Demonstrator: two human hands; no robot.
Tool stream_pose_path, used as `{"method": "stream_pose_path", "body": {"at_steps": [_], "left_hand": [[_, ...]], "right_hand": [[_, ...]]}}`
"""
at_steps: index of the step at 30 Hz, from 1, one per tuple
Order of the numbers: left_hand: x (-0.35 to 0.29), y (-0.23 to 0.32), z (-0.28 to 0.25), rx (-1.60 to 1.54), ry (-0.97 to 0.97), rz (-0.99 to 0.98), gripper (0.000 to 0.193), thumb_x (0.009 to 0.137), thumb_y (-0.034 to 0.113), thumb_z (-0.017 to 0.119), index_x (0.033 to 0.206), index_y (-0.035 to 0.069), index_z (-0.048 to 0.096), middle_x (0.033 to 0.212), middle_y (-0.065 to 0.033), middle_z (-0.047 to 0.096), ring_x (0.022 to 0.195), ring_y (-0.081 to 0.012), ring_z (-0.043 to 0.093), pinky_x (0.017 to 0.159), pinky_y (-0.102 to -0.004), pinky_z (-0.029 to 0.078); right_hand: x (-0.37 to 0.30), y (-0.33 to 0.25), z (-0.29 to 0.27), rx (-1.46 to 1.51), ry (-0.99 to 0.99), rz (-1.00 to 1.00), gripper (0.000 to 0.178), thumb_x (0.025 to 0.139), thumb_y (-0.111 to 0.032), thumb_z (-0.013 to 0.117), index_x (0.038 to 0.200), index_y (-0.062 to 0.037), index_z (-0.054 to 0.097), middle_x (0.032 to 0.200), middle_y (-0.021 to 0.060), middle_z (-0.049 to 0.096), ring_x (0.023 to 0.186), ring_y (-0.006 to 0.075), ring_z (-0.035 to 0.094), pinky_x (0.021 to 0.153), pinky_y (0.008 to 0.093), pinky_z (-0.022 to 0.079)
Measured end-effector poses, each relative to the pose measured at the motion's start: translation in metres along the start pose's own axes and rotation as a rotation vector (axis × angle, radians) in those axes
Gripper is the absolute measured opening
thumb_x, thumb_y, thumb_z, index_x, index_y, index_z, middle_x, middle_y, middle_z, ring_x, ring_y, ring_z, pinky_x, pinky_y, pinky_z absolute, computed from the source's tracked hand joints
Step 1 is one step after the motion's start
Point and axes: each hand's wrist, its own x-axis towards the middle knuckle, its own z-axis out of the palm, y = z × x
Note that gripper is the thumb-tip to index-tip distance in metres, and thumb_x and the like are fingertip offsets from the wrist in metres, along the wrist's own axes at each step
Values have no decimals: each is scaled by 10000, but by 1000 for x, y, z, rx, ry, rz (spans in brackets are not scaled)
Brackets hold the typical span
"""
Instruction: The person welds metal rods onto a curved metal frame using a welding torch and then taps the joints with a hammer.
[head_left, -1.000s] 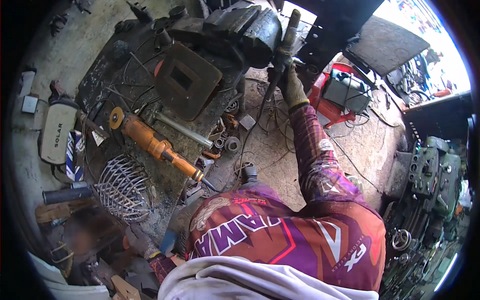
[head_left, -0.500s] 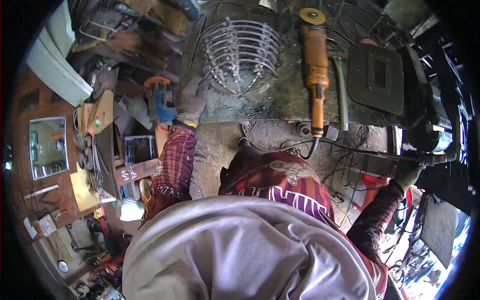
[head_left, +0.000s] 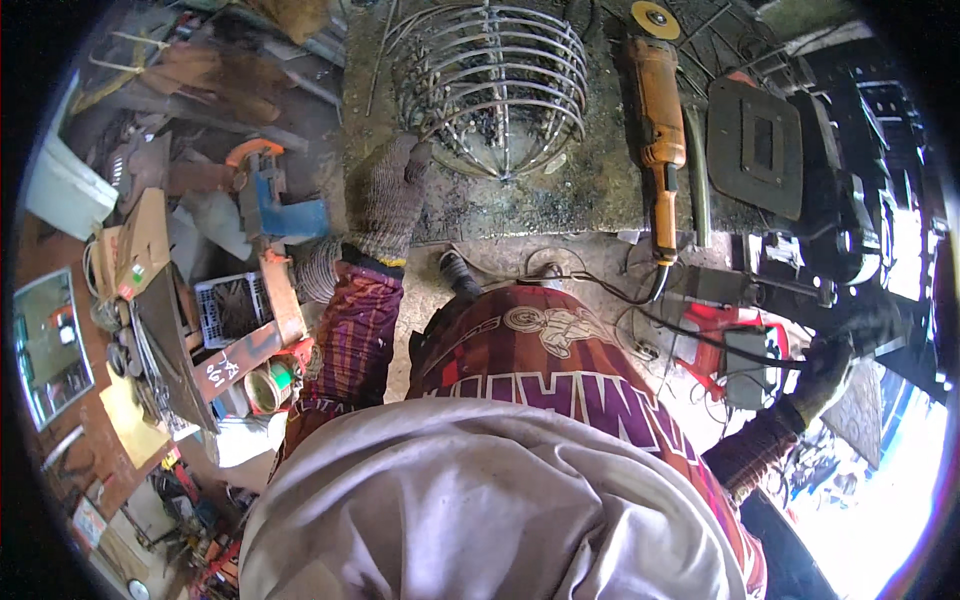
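A rounded cage of bent metal rods [head_left: 505,105] lies on the dark worktable [head_left: 600,205]. My left hand [head_left: 385,195], in a grey knitted glove, rests on the table at the cage's near left edge. Its fingers look stretched out, with the tips close to the lowest rods; whether they touch is unclear. Far off to the right, my gloved right hand [head_left: 828,378] is closed round something dark that I cannot make out. A black cable [head_left: 735,350] runs up to that hand.
An orange angle grinder [head_left: 657,125] lies right of the cage, beside a metal pipe [head_left: 697,180] and a dark welding shield [head_left: 755,145]. Left of the table stand a blue-and-orange clamp-like tool [head_left: 280,205] and a crate [head_left: 232,308]. A red-framed machine [head_left: 735,355] sits on the floor.
My view has shifted, so the table's things appear farther right. My right hand has dropped lower, with the cable drawn along. My left hand stays by the cage.
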Motion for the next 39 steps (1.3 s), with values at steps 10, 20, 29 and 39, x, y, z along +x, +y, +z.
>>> {"method": "stream_pose_path", "body": {"at_steps": [10,20,29,39], "left_hand": [[8,11,-11,82,-4,56,268,995,343,630,993,85,703,907,-164,716,834,-395,694,719,-473,543],[10,18,-16,97,-9,54,273,1002,346,610,969,92,703,920,-147,724,857,-373,692,741,-476,516],[11,20,-18,117,37,136,211,975,291,667,1005,84,698,900,-129,720,844,-356,686,737,-457,530],[10,21,-18,99,20,87,190,962,282,692,990,94,695,889,-114,714,843,-346,677,751,-454,525]], "right_hand": [[-107,-121,203,-160,-511,160,460,1037,-240,557,1424,8,532,945,66,684,652,100,612,555,220,478],[-128,-157,281,-331,-848,-15,568,978,-120,608,1517,-11,463,1147,104,683,880,103,653,716,249,545],[-131,-152,311,-551,-1019,-408,631,885,-138,721,1473,-16,529,1134,184,739,1017,193,728,871,328,552],[-131,-143,320,-609,-1039,-480,603,883,-158,733,1452,-53,565,1055,190,754,890,212,752,797,351,568]]}}
